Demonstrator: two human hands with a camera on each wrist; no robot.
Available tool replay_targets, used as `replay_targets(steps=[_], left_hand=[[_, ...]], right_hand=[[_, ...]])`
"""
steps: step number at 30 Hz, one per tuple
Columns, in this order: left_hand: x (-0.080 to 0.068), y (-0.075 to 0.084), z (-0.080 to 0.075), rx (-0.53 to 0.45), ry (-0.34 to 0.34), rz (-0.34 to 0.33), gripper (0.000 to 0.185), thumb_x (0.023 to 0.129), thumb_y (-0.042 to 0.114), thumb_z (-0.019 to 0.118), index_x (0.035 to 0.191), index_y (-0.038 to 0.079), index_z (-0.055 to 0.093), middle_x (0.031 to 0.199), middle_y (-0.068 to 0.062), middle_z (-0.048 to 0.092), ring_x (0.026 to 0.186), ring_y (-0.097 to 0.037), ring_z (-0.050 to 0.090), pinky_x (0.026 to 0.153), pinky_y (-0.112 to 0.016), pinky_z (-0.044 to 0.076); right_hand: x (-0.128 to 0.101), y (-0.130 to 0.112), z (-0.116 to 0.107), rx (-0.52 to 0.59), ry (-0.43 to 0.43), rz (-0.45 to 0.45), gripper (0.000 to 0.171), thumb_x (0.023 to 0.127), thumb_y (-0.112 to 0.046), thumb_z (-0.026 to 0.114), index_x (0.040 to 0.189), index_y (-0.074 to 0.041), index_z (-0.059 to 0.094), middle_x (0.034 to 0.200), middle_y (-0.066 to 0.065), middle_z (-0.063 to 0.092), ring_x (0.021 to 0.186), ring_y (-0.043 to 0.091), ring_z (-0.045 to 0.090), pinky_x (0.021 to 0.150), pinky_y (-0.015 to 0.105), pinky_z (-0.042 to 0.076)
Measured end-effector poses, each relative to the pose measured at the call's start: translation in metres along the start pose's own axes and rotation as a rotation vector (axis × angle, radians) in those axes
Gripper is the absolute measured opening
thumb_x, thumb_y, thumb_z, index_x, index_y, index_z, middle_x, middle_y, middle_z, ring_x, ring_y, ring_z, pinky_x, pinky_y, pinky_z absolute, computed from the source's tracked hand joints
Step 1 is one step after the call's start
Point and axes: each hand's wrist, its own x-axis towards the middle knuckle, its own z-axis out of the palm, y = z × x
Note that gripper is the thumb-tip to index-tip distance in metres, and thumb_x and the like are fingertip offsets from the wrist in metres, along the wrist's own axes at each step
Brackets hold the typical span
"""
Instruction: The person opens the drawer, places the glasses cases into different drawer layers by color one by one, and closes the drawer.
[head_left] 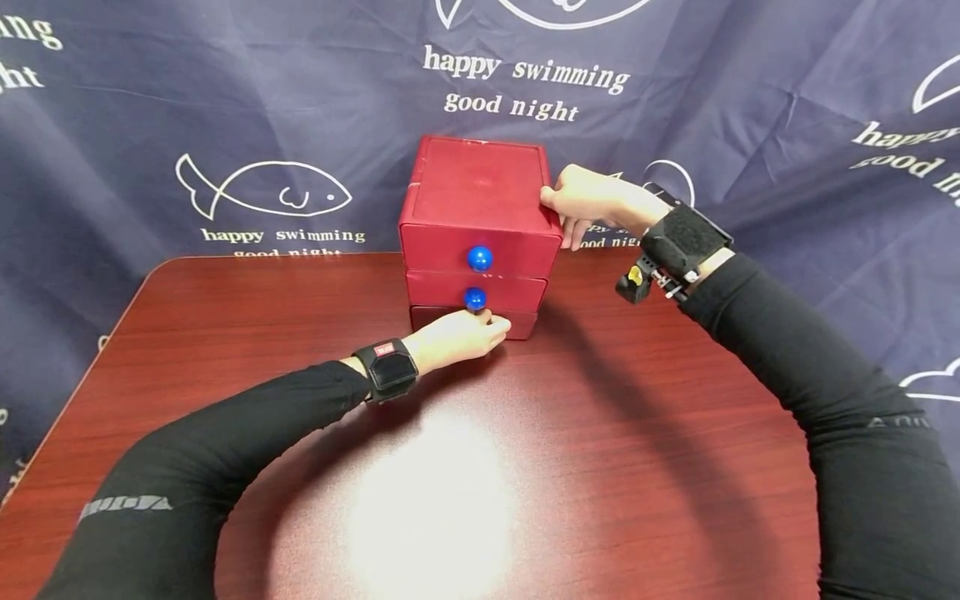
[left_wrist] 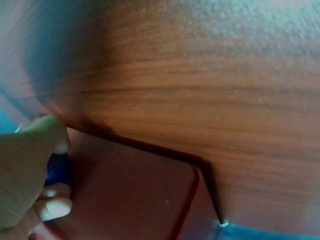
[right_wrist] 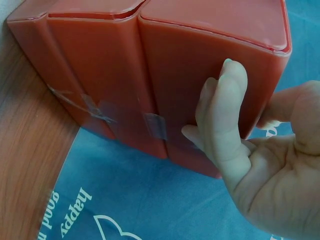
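Observation:
A small red drawer cabinet (head_left: 483,183) with three stacked drawers stands at the back of the table. Blue round knobs show on the top drawer (head_left: 517,252) and the middle drawer (head_left: 438,288). My left hand (head_left: 456,337) is at the bottom drawer (head_left: 522,325). It pinches that drawer's dark blue knob (left_wrist: 58,169) between thumb and fingers, as the left wrist view shows; the head view hides this knob. At the cabinet's upper right edge rests my right hand (head_left: 588,200), thumb on top. Its extended fingers (right_wrist: 227,115) lie along the side wall. All drawers look closed.
The reddish-brown wooden table (head_left: 637,492) carries a bright glare patch in front. Right behind the cabinet hangs a dark blue curtain (head_left: 360,108) with white fish and lettering. Clear tape (right_wrist: 156,125) sticks to the cabinet's side.

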Motion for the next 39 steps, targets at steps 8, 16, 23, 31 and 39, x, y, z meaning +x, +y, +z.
replay_targets(steps=[8,16,23,31,39], left_hand=[[0.0,0.006,-0.001,-0.134,0.061,-0.139,0.017,0.098,0.004,0.058,0.084,0.012,0.065,0.091,0.001,0.052,0.07,-0.01,0.051,0.056,-0.016,0.028],[0.001,0.012,0.001,-0.151,0.048,-0.175,0.014,0.097,0.002,0.058,0.087,0.01,0.061,0.091,0.0,0.052,0.071,-0.011,0.051,0.055,-0.016,0.034],[0.002,0.015,0.002,-0.245,0.09,-0.223,0.011,0.095,0.007,0.067,0.085,0.01,0.063,0.091,-0.001,0.053,0.069,-0.011,0.055,0.051,-0.013,0.035],[0.0,0.01,0.001,-0.157,0.055,-0.184,0.009,0.097,0.006,0.065,0.088,0.011,0.064,0.091,0.0,0.052,0.072,-0.011,0.051,0.055,-0.016,0.033],[-0.001,0.014,0.001,-0.203,0.098,-0.256,0.012,0.096,0.004,0.061,0.086,0.01,0.06,0.09,0.0,0.053,0.07,-0.012,0.051,0.053,-0.015,0.035]], right_hand=[[0.0,0.001,0.001,0.008,0.002,0.006,0.036,0.103,-0.015,0.032,0.077,0.002,0.051,0.049,0.006,0.064,0.045,0.013,0.066,0.051,0.029,0.059],[0.001,0.002,0.002,0.006,0.018,0.003,0.036,0.103,-0.016,0.032,0.076,0.001,0.049,0.05,0.007,0.065,0.045,0.014,0.067,0.05,0.029,0.058],[0.001,0.003,0.004,0.002,0.011,0.015,0.037,0.104,-0.018,0.033,0.078,0.001,0.051,0.05,0.006,0.065,0.045,0.013,0.066,0.051,0.028,0.058],[-0.002,-0.001,0.002,-0.011,0.035,-0.015,0.039,0.103,-0.018,0.033,0.076,0.002,0.054,0.051,0.006,0.065,0.044,0.014,0.066,0.051,0.028,0.058],[0.0,0.0,0.004,-0.005,0.037,-0.017,0.036,0.101,-0.015,0.032,0.075,0.0,0.051,0.05,0.008,0.065,0.044,0.014,0.066,0.049,0.028,0.058]])
